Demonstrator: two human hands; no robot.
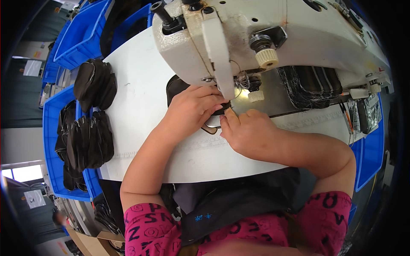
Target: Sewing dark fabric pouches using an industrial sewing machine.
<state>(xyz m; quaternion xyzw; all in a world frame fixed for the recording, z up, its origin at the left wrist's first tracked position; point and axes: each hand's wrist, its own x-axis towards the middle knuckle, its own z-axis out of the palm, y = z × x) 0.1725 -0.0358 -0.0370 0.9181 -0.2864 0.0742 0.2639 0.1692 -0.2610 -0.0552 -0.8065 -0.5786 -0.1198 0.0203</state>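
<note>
Under the head of a white sewing machine (pixel 183 51) lies a dark fabric piece (pixel 174 86) with a rounded corner, mostly covered by my hands. My left hand (pixel 192 106) is on top of it beside the needle area, fingers bent and pressed together on the cloth. Close on the right, my right hand (pixel 250 131) is closed, with thumb and forefinger pinching the edge of the same piece. A light-coloured, dark-edged tip (pixel 209 129) sticks out below the fingers. The needle itself is hidden.
Stacked dark fabric pieces (pixel 309 87) with loose threads lie right of the needle. Bundled dark pieces (pixel 95 85) sit at the left table edge, above a blue bin (pixel 50 141). Small tools (pixel 347 117) lie at the right. A printed ruler (pixel 188 145) crosses the white table.
</note>
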